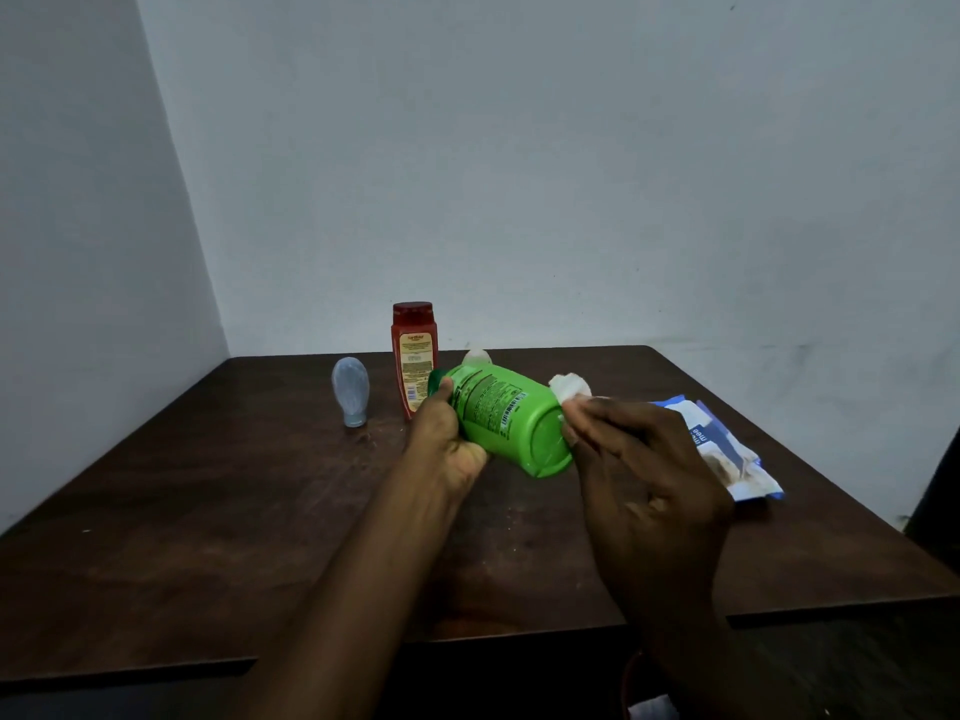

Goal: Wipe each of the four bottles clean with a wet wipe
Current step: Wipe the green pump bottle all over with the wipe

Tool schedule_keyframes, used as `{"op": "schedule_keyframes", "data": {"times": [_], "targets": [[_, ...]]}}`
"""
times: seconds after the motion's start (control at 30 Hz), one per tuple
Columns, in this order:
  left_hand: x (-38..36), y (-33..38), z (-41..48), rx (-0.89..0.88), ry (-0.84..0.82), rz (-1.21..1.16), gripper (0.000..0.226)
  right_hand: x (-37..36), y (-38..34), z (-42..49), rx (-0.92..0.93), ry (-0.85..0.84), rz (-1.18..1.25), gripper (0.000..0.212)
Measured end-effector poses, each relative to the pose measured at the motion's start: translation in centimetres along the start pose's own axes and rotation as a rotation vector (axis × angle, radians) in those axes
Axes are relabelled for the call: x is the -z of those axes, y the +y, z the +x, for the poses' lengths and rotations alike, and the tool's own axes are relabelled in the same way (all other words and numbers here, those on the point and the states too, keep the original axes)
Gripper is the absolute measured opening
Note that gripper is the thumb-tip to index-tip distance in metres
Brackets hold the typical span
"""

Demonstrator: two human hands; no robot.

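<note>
Nearest, right hand [644,475] curled, fingertips pinching a bunched white wet wipe [570,388] against the base end of the green bottle [498,413]. Just left, left hand [447,433] wrapped shut around that bottle's neck end by the dark green cap, holding it tilted on its side above the dark surface [208,511]. Judged rigid, smooth plastic, likely light and a bit slippery once damp; best gripped near the cap or around the waist while wiping. Right of the hands, blue-and-white wipe packet [727,449] lying flat. Farther back, pale blue bottle [351,389] standing cap-down at left, red bottle [413,356] upright beside it, a whitish bottle [477,356] mostly hidden behind the green one.
</note>
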State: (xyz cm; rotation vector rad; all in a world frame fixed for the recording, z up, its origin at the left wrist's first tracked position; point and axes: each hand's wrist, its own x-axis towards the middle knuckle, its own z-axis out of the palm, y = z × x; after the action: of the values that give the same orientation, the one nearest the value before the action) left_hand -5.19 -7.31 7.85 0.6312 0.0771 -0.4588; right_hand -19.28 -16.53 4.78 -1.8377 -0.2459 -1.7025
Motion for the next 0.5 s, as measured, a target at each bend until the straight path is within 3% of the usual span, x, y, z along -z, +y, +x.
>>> {"op": "schedule_keyframes", "data": {"times": [0.2,0.37,0.5], "targets": [[-0.2,0.5,-0.4,0.003,0.021,-0.004,0.046,-0.5,-0.9,-0.7,0.188,-0.156,-0.024,0.018],[0.0,0.8,-0.9,0.003,0.035,-0.048,0.045,0.5,-0.5,-0.9,0.192,-0.268,-0.012,0.022],[0.0,0.5,-0.9,0.006,0.027,-0.091,0.042,1.3,0.3,-0.4,0.135,-0.228,-0.065,0.021]]}}
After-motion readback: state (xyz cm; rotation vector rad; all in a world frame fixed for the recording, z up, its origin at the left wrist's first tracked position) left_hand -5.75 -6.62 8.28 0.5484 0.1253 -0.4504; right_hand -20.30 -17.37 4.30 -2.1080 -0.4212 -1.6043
